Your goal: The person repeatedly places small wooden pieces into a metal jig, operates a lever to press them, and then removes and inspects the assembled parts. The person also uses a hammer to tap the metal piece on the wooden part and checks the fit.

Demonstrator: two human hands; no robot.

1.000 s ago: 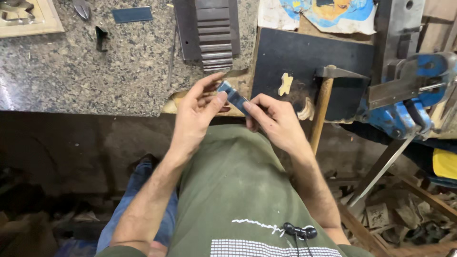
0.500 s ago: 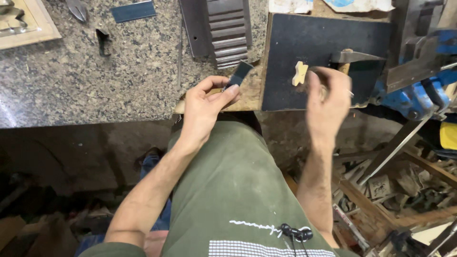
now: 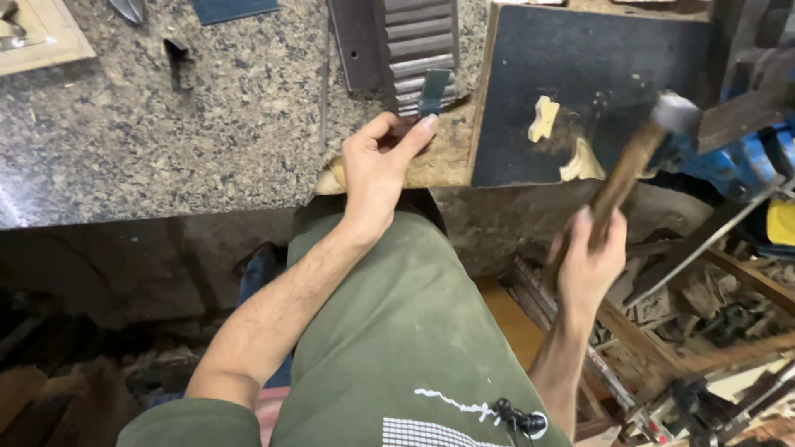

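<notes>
We count two hands at work and one tool between them. Our left hand [image 3: 377,170] pinches one small flat metal strip [image 3: 434,89], bluish-grey and rectangular, between thumb and forefinger; the strip stands at the worn wooden edge of the bench, its long axis running nearly straight away from us, tilted slightly to the right, its far end lying against the ribbed grey metal piece [image 3: 422,41]. Our right hand [image 3: 590,261] is closed around the wooden handle of one hammer [image 3: 633,161]; the handle slants up and to the right, and its rounded steel head sits above the dark board [image 3: 580,74]. On that matte black board lie two pale, irregular wooden offcuts [image 3: 544,117]. The speckled granite benchtop [image 3: 207,124] spreads to the left, polished and grainy. One blue vise [image 3: 745,157] stands at the right edge.
</notes>
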